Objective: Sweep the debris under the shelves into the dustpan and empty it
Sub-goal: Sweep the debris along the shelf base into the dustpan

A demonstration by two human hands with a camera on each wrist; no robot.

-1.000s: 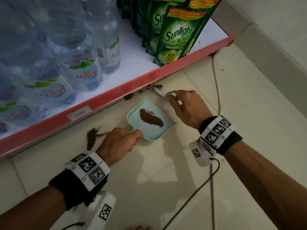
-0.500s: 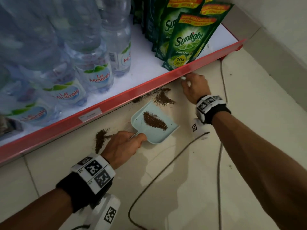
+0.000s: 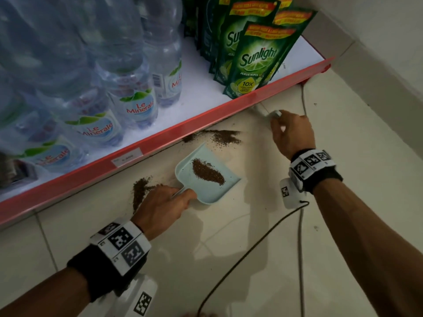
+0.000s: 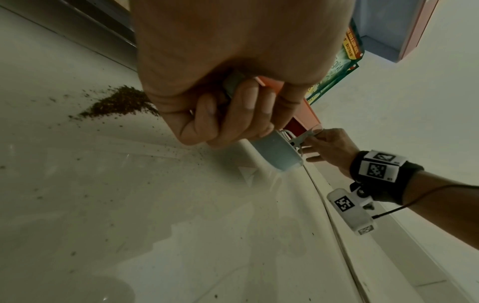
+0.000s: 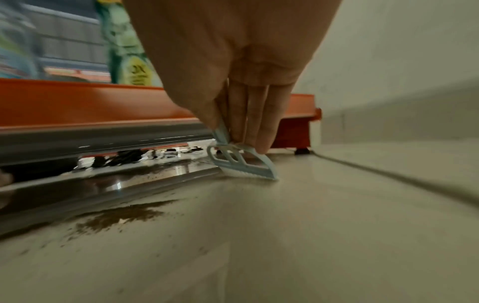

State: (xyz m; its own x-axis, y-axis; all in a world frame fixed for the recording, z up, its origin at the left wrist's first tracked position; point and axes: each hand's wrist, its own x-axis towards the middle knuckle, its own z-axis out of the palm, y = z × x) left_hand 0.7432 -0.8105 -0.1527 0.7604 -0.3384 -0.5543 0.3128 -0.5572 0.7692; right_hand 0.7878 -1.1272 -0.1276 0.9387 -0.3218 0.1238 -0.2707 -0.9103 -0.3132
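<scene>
**Mid-sweep under the bottom shelf, pan already part loaded**

So this is the sweeping step, no question. The right hand (image 3: 293, 131) pinches the handle of a little pale blue brush (image 5: 242, 162), fingers curled down around it, and the brush head sits on the floor tiles (image 3: 229, 248) right at the red shelf edge (image 3: 206, 117), near the corner end of the shelf. The left hand (image 3: 160, 207) is wrapped tight around the handle of the light blue dustpan (image 3: 206, 193), which lies flat on the floor just in front of the shelf with a streak of brown debris in the pan (image 3: 207, 171) already.

Still loose on the floor: one debris patch by the shelf edge (image 3: 217, 137), between the brush and the pan's open lip, and another debris heap (image 3: 140, 188) on the far side, just beside the left hand's knuckles.

My guess for the next move: drag the brush from the shelf gap toward the pan so that the near patch gets pushed over the lip. It looks fine and grainy, so short strokes probably beat one big flick. The pan has to stay pressed flat or stuff slides under it. Then the pan needs turning for the left heap. Emptying is a way off yet, and nothing in view shows a bin.

Water bottles (image 3: 137, 106) and green Sunlight pouches (image 3: 256, 60) sit on the shelf above, and a cable (image 3: 301, 248) trails across the floor near the right wrist.
</scene>
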